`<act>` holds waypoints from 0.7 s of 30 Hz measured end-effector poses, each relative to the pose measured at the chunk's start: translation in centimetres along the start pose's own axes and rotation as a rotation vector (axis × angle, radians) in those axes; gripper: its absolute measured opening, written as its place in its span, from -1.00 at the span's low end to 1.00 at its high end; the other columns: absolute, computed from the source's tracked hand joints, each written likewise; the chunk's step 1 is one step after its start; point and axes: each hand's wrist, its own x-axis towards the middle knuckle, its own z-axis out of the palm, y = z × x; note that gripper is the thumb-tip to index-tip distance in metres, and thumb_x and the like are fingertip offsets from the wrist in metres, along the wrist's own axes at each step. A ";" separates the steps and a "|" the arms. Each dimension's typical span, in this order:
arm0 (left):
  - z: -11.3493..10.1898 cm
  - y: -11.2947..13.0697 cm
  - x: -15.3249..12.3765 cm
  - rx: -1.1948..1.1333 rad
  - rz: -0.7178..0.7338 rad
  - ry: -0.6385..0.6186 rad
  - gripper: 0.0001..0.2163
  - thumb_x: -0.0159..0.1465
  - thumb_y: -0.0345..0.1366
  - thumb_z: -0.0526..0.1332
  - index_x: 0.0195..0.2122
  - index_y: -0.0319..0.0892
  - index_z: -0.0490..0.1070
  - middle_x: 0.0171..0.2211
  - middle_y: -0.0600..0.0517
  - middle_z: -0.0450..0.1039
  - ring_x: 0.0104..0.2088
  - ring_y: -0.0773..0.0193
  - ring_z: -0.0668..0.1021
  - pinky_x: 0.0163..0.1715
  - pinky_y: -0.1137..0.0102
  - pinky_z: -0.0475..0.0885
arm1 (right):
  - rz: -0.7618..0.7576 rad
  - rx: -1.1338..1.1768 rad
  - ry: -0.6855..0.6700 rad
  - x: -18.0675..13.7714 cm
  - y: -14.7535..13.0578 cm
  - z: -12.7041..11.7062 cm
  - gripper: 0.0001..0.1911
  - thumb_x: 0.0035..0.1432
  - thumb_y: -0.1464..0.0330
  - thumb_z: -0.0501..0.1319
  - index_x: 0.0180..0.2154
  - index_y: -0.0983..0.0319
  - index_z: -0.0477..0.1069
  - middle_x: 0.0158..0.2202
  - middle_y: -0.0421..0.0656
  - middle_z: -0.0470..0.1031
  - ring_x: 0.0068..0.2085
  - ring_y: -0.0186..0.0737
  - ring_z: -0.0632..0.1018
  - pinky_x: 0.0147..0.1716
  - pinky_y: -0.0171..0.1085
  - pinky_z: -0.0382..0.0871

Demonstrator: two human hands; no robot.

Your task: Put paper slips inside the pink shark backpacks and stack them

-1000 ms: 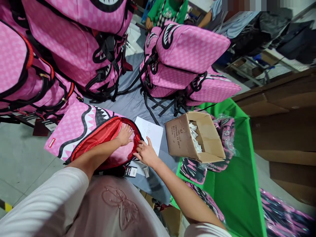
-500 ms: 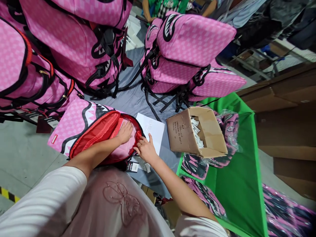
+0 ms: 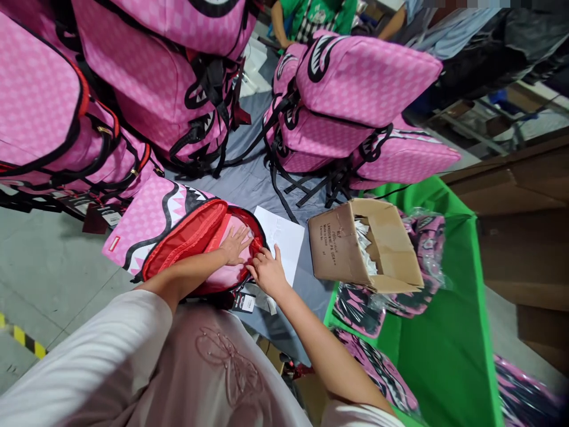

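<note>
A pink backpack (image 3: 146, 222) with a shark-mouth print lies open in front of me, its red lining (image 3: 182, 249) showing. My left hand (image 3: 235, 245) rests flat inside the opening, fingers spread on the pink inner panel. My right hand (image 3: 267, 271) is at the bag's right rim, its fingertips pinched on the red edge by the zipper. A white sheet of paper (image 3: 284, 240) lies just right of the bag, partly under my right hand. A hang tag (image 3: 245, 302) dangles below the bag.
Piles of the same pink backpacks (image 3: 146, 77) (image 3: 355, 101) stand behind on a grey cloth (image 3: 249, 178). An open cardboard box (image 3: 360, 246) with white packets sits at the right on a green bin (image 3: 435, 332) holding bagged items. Another person's arms (image 3: 284, 18) show at the top. Brown cartons (image 3: 524, 201) stand at the right.
My left hand has stayed pressed inside the bag. My right hand has moved from the paper's edge onto the bag's red rim. The camera has shifted slightly.
</note>
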 end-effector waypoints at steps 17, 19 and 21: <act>-16.1 3.8 -23.4 -0.446 0.039 1.052 -0.70 0.45 -0.24 0.03 0.09 -0.09 0.44 -0.01 -0.02 0.57 -0.01 0.24 0.58 0.06 0.31 0.46 | 0.440 0.518 0.805 -2.6 -1.3 2.0 -0.46 0.36 0.27 -0.07 0.29 0.34 0.18 0.19 0.18 0.37 0.21 0.04 0.39 0.16 0.09 0.29; -13.2 0.5 -25.2 -0.363 -0.281 1.038 -0.66 0.42 -0.18 0.09 0.12 -0.19 0.42 0.08 -0.14 0.51 0.11 0.08 0.52 0.16 0.13 0.40 | 0.348 0.434 0.822 -3.1 -3.2 1.8 -0.47 0.37 0.27 -0.04 0.29 0.31 0.18 0.26 0.19 0.29 0.28 0.08 0.31 0.21 0.12 0.22; -9.2 -2.0 -25.4 -0.254 -0.469 0.776 -0.48 0.34 -0.09 0.20 0.25 -0.27 0.31 0.29 -0.31 0.28 0.33 -0.18 0.28 0.24 -0.09 0.26 | 0.041 0.320 0.625 -3.5 -5.2 2.0 -0.50 0.36 0.28 0.02 0.27 0.27 0.25 0.30 0.16 0.26 0.33 0.08 0.26 0.25 0.12 0.14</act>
